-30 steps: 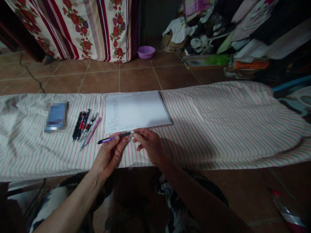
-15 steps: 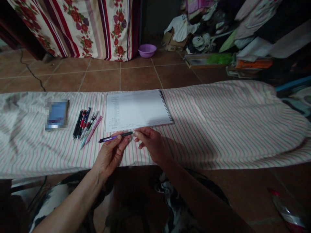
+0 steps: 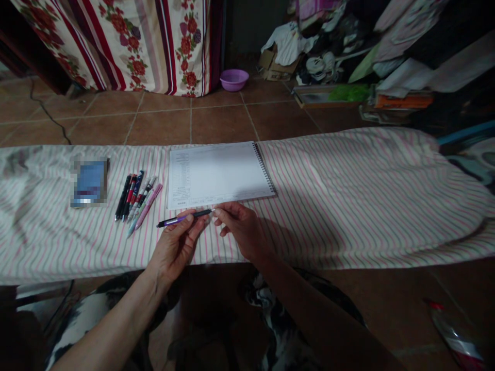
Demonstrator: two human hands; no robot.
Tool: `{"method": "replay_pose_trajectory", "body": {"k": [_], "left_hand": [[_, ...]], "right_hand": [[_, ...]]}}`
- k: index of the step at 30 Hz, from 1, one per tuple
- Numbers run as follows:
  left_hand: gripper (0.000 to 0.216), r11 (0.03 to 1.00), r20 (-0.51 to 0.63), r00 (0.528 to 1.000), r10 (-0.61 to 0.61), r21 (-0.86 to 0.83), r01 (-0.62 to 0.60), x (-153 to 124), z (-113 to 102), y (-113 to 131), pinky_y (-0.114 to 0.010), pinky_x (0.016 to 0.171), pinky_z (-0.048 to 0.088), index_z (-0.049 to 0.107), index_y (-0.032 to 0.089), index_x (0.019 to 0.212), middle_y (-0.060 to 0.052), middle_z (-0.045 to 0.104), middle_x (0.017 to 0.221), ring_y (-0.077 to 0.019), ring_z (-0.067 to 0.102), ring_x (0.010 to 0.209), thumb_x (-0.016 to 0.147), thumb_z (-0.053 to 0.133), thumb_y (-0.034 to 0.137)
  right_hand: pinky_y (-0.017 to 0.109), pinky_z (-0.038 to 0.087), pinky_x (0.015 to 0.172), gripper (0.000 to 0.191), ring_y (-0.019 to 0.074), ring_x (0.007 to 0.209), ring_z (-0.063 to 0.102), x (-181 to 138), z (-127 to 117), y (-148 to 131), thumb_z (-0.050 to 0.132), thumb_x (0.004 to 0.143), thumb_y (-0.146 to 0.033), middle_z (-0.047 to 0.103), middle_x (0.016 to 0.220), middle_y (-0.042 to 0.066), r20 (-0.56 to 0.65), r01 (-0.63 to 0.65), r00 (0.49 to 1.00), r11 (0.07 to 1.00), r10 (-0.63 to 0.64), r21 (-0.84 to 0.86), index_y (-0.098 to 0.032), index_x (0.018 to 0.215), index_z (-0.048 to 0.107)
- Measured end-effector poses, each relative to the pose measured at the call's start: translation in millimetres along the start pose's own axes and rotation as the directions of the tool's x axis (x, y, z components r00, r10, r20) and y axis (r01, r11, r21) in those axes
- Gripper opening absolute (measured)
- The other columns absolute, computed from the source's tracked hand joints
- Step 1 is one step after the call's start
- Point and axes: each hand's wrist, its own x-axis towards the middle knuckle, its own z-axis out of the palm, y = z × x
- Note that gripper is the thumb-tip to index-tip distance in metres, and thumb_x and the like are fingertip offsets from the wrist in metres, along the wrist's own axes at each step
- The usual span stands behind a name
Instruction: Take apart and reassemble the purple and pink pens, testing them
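A black and purple pen (image 3: 178, 219) lies nearly level across the fingers of my left hand (image 3: 178, 242), whose thumb presses on its barrel. At the pen's right end, my right hand (image 3: 240, 226) pinches the tip between thumb and forefinger; the other fingers curl below. Just beyond both hands, a spiral-bound pad (image 3: 224, 170) lies flat with its coil on the right; its page has printed tables along the left and near edges. Left of the pad, several pens (image 3: 135, 198) lie side by side, among them a pink pen (image 3: 149, 207).
A striped cloth (image 3: 348, 196) covers the long surface under the pad. A pixelated blue object (image 3: 89, 181) sits on the left. Beyond, on the tiled floor, are a purple basin (image 3: 234, 80), a cardboard box (image 3: 273, 66) and piled clothes. A bottle (image 3: 458, 335) lies at lower right.
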Motion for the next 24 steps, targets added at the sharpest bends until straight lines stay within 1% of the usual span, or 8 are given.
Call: {"method": "replay_pose_trajectory", "body": {"k": [8,16,24], "left_hand": [[0.018,1.0,0.003,1.0,0.014,-0.017,-0.014,0.8,-0.1,-0.4,-0.019,0.069,0.057,0.065,0.006,0.077,-0.011,0.07,0.076,-0.0165,0.069,0.072,0.077,0.05,-0.004],[0.018,1.0,-0.017,1.0,0.021,-0.016,-0.021,0.2,-0.2,-1.0,-0.02,0.069,0.057,0.064,0.005,0.078,-0.011,0.07,0.077,-0.0169,0.069,0.072,0.077,0.05,-0.005],[0.017,1.0,0.014,0.999,0.031,0.005,-0.031,0.2,-0.7,-3.3,-0.022,0.073,0.056,0.064,0.005,0.08,-0.013,0.07,0.083,-0.018,0.069,0.077,0.077,0.051,-0.005]], "right_hand": [[0.015,0.044,0.039,0.018,0.0093,0.058,0.058,0.0,-0.5,-1.9,0.066,0.065,-0.028,0.062,0.067,-0.001,0.003,-0.047,0.999,0.998,0.047,0.053,-0.016,0.079,0.065],[0.015,0.044,0.039,0.019,0.0088,0.058,0.057,0.8,0.1,3.4,0.065,0.067,-0.029,0.061,0.064,-0.002,0.041,-0.043,0.998,0.997,0.041,0.062,-0.016,0.081,0.065],[0.014,0.044,0.039,0.016,0.0088,0.057,0.057,-0.7,0.7,1.0,0.064,0.068,-0.029,0.061,0.061,-0.002,0.032,-0.038,0.999,0.997,0.037,0.061,-0.016,0.078,0.065]]}}
